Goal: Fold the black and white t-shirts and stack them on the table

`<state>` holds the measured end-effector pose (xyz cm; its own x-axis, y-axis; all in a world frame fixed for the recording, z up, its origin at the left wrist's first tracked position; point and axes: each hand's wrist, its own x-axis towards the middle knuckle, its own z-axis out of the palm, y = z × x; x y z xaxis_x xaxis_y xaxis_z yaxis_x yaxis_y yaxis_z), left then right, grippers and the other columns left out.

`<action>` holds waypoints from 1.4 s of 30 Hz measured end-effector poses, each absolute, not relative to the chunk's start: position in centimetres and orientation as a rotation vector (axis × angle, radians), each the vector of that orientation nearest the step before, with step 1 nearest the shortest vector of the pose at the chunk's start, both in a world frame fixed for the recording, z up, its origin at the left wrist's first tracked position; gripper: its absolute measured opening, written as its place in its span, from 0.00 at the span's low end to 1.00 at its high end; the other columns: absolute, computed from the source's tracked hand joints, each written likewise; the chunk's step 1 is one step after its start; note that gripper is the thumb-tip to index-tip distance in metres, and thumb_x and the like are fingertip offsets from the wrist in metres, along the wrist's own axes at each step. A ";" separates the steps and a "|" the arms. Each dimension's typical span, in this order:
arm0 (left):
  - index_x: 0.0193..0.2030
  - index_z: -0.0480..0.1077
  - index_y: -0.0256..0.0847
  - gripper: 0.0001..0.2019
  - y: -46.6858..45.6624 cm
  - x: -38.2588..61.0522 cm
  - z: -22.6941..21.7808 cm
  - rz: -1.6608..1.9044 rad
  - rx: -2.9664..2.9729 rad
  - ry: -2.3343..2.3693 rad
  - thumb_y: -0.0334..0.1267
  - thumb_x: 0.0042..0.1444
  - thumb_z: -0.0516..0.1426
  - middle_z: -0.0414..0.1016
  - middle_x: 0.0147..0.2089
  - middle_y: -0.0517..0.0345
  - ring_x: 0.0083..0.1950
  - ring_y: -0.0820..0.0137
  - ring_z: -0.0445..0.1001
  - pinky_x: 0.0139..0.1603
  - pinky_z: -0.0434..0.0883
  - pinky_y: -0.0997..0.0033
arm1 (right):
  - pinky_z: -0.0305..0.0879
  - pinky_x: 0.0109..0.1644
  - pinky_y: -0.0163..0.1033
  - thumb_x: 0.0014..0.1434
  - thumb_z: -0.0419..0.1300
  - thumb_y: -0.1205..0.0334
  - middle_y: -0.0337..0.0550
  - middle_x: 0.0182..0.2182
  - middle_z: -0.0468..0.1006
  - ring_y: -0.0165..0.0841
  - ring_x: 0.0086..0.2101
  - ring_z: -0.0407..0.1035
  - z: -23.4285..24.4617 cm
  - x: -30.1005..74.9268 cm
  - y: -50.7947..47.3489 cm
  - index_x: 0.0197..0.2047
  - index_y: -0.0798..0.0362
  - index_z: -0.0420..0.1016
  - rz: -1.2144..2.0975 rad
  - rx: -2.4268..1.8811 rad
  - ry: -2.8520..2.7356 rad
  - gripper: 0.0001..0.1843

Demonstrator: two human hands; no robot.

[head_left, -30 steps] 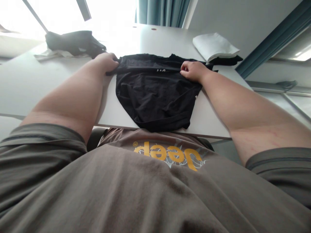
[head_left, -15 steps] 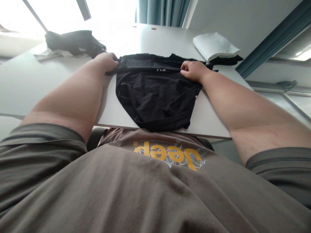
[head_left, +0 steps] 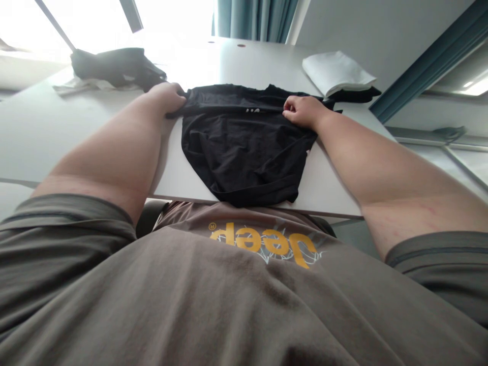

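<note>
A black T-shirt (head_left: 244, 147) lies spread over the table, wrinkled across its lower part, with a small white print showing near the upper middle. Its hem hangs close to the table's near edge. My left hand (head_left: 170, 97) is closed on the shirt's left sleeve. On the right side of the shirt rests my right hand (head_left: 302, 110), fingers curled into a pinch against the fabric below the shoulder. The fingertips of the left hand are hidden behind its knuckles.
The white table (head_left: 49, 132) runs away from me. Dark garments (head_left: 118, 66) lie heaped at the back left over a pale cloth (head_left: 84, 86). At the back right, a folded white cloth (head_left: 339, 71) sits on a black one (head_left: 356, 95). Blue curtains (head_left: 255, 20) hang beyond.
</note>
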<state>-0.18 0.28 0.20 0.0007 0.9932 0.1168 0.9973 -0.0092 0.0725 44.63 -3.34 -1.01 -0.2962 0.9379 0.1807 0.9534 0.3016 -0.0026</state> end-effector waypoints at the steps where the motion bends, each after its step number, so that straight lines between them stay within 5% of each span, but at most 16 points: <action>1: 0.68 0.76 0.42 0.30 0.4 -0.2 0.2 -0.205 -2.204 -2.183 0.50 0.61 0.61 0.77 0.62 0.50 0.58 0.51 0.73 0.61 0.72 0.50 | 0.65 0.52 0.44 0.69 0.58 0.57 0.54 0.50 0.83 0.44 0.47 0.75 -1.0 44.6 -3.4 0.57 0.56 0.79 -0.160 -1.764 -2.412 0.18; 42: 0.69 0.75 0.39 0.27 0.4 -0.1 0.0 -0.185 -2.183 -2.171 0.46 0.66 0.60 0.76 0.65 0.47 0.61 0.49 0.74 0.61 0.73 0.51 | 0.65 0.51 0.45 0.70 0.58 0.58 0.54 0.49 0.83 0.44 0.46 0.75 -1.2 44.7 -3.2 0.56 0.57 0.79 -0.172 -1.740 -2.416 0.17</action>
<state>-0.12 0.43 0.01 0.0027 0.9921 0.1251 0.9990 -0.0082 0.0441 44.73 -3.23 -1.21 -0.3110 0.9301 0.1954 0.9484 0.3171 0.0004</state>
